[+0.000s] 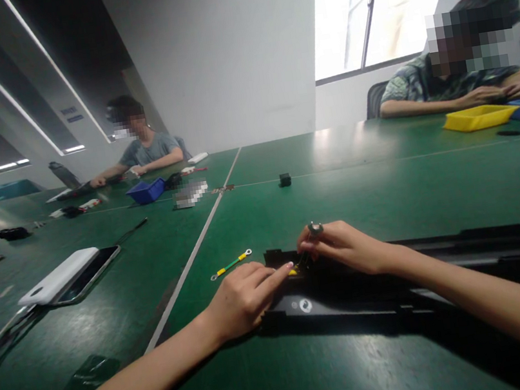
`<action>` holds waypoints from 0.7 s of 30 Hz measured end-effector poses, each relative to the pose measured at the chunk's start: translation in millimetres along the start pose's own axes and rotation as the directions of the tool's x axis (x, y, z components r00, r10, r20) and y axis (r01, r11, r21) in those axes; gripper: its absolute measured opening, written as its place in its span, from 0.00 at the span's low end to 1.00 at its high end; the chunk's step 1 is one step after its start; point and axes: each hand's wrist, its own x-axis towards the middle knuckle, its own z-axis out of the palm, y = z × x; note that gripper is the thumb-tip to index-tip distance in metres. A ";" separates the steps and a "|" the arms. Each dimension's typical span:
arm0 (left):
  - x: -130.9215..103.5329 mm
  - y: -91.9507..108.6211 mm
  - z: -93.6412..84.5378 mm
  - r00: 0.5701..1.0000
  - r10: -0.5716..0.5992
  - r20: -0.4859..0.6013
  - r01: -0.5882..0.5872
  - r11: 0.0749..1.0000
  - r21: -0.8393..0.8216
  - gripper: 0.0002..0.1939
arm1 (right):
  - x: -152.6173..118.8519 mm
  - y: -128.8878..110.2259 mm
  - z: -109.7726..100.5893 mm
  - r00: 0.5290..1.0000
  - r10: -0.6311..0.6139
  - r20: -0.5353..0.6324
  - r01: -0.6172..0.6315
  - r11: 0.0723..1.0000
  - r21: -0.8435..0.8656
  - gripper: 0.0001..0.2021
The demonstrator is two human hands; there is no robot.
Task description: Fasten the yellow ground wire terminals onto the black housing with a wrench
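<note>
A long black housing (349,302) lies on the green table, running off to the right. My left hand (246,296) rests at its left end, index finger stretched towards a small yellow piece (293,272) inside; its other fingers are partly hidden. Above the same end, my right hand (341,247) pinches a small dark part with a round metallic top (315,229). Thin dark strands show below those fingertips. Beyond my left hand lies a short green wire (231,266) with yellow sleeves and ring terminals at both ends.
On the green table (414,178) are a small black block (285,180), a white device (60,277) beside a phone (87,275), a blue bin (146,191) and a yellow tray (480,117). One person (150,149) sits far left, another (419,83) far right.
</note>
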 end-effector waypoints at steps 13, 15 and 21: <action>1.5 1.2 -1.7 1.000 0.008 -0.010 -0.008 1.000 0.021 0.21 | 0.1 0.2 0.8 1.000 0.021 0.009 -0.021 0.999 0.031 0.14; 1.0 1.0 -1.5 1.000 0.008 -0.010 -0.008 1.000 0.017 0.21 | 0.0 0.0 1.2 1.000 0.020 0.009 -0.020 0.999 0.035 0.14; 0.8 1.3 -1.3 1.000 0.002 -0.009 -0.002 1.000 0.015 0.21 | 0.6 -0.5 1.4 1.000 0.026 0.001 -0.026 0.998 0.048 0.13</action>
